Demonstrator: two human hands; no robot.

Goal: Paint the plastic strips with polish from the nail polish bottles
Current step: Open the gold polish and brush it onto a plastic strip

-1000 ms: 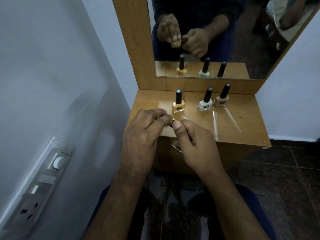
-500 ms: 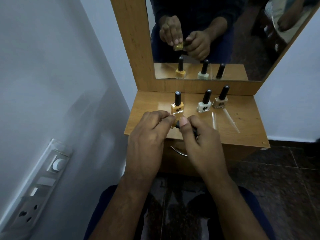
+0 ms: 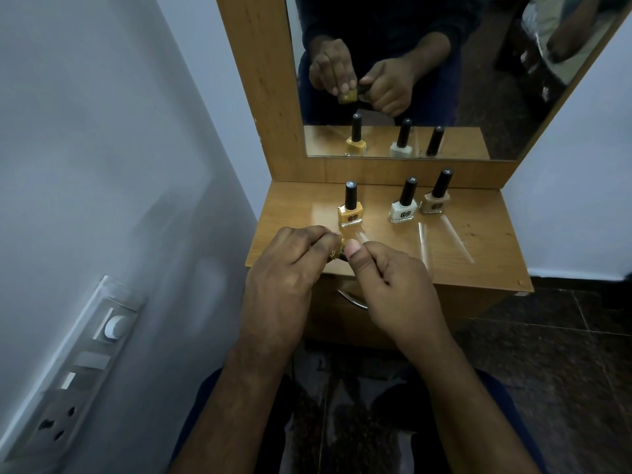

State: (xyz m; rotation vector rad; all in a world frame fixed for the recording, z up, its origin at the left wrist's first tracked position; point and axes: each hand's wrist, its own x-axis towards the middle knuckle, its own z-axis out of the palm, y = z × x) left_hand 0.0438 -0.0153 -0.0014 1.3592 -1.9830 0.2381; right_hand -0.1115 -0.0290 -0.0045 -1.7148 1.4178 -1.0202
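Gripping a small gold polish bottle (image 3: pixel 337 252) in curled left hand (image 3: pixel 285 282) fingers, pinching its black cap with right hand (image 3: pixel 393 289), over dresser top (image 3: pixel 485 234). Lying beyond: clear plastic strips (image 3: pixel 424 244); standing behind: yellow (image 3: pixel 350 213), white (image 3: pixel 403 208), beige bottles (image 3: pixel 436 200).

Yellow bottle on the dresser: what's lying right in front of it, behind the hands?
In front of the yellow bottle, a clear plastic strip shows partly; the left hand and right hand cover the rest.
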